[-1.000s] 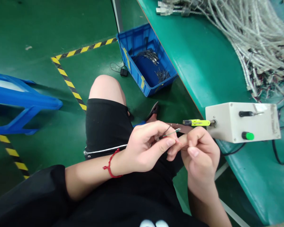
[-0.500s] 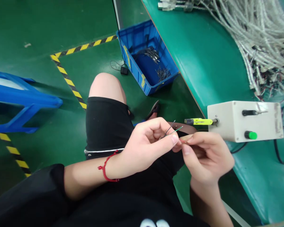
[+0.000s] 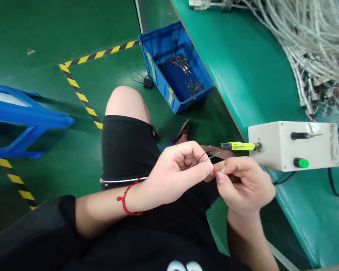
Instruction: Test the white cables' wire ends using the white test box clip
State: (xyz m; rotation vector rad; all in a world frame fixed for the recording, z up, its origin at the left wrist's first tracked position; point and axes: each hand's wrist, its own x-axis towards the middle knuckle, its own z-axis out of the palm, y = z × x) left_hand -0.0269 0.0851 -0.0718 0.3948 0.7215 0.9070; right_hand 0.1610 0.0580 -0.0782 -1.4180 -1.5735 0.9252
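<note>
My left hand (image 3: 175, 173), with a red string bracelet (image 3: 127, 197) on the wrist, pinches a few thin wires (image 3: 206, 156) between thumb and fingers. The wires are dark and green, and their thin tips point up and to the right. My right hand (image 3: 244, 184) sits just beside it, with its fingertips closed on a fine reddish wire (image 3: 216, 170). The two hands nearly touch. A yellow-handled probe (image 3: 237, 146) juts from a cream box (image 3: 282, 146), a little above my right fingers.
The box has a green button (image 3: 301, 163) and rests at the edge of a green bench (image 3: 243, 67) holding a large wire bundle (image 3: 307, 45). A blue crate (image 3: 169, 96) of small wires stands on the floor, near yellow-black tape (image 3: 81, 96) and a blue stool (image 3: 25, 116).
My right hand has turned and moved right, its fingers now lying flatter. The wire tips in my left hand point more upward. The whole view has shifted slightly.
</note>
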